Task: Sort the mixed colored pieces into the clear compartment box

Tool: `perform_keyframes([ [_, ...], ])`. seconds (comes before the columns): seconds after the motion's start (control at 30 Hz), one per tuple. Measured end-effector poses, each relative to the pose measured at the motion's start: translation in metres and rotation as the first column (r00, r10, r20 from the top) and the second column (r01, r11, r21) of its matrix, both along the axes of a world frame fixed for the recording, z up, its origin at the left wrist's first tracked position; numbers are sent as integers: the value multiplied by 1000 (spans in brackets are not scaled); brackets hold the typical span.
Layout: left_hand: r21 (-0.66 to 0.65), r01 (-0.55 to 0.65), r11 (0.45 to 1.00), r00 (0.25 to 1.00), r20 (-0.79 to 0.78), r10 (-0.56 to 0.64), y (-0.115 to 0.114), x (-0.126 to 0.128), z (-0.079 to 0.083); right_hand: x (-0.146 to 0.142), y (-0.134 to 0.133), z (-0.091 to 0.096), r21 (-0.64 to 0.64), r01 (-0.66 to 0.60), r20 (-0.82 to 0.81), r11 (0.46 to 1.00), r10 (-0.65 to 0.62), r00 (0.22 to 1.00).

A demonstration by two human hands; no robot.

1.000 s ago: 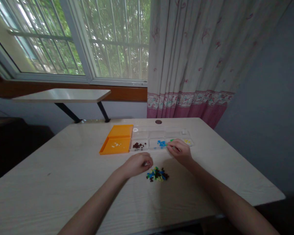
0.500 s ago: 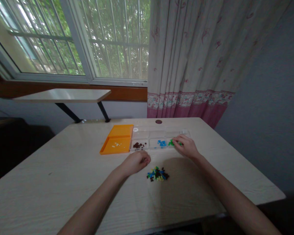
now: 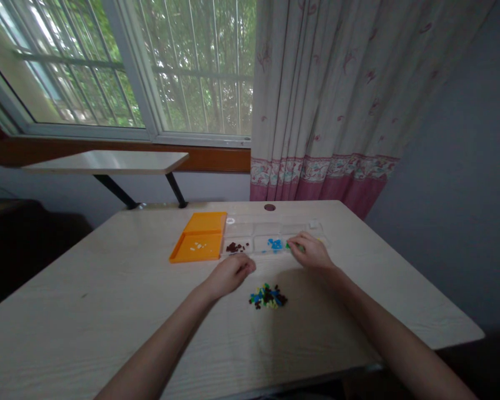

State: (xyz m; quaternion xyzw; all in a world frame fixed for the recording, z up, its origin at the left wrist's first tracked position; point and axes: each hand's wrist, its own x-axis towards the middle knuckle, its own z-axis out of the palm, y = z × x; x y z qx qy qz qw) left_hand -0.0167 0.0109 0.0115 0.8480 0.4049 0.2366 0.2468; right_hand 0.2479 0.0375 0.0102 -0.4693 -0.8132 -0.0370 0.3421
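My right hand hovers over the right part of a clear compartment tray, fingers pinched together; what they hold, if anything, is hidden. It partly covers small green pieces. Small blue pieces lie in the compartment to its left, dark brown pieces in one further left. My left hand is curled closed in front of the tray, near the brown pieces; its contents cannot be made out. Nearer to me, a mixed pile of blue, green, yellow and dark brown pieces lies on the table.
An open orange case with a few whitish pieces adjoins the tray's left end. All stand on a pale wooden table. A raised shelf is at the back left, below a barred window; a curtain hangs behind.
My right hand has shifted slightly left and toward me, now covering more of the green pieces. My left hand and the mixed pile have hardly moved.
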Motion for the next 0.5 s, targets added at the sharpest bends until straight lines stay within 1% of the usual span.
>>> perform_keyframes([
  [0.07,-56,-24,998,995,91,29,-1,4,-1,-15,-8,-3,2,-78,-8,997,78,997],
  [0.13,-147,-36,988,975,211,67,-2,10,-2,-31,-16,-6,-8,-147,-12,989,147,989],
  [0.23,-294,6,956,907,404,119,-3,19,-1,-48,-27,-9,-2,-230,-48,973,230,972],
  [0.3,-353,50,934,856,497,141,-4,25,0,-53,-31,-8,10,-257,-82,966,257,963],
  [0.4,-401,74,913,808,561,180,-4,29,0,-54,-34,-7,17,-277,-118,961,277,954],
  [0.5,-423,72,903,800,565,201,-4,30,0,-53,-34,-5,24,-295,-132,955,295,946],
])
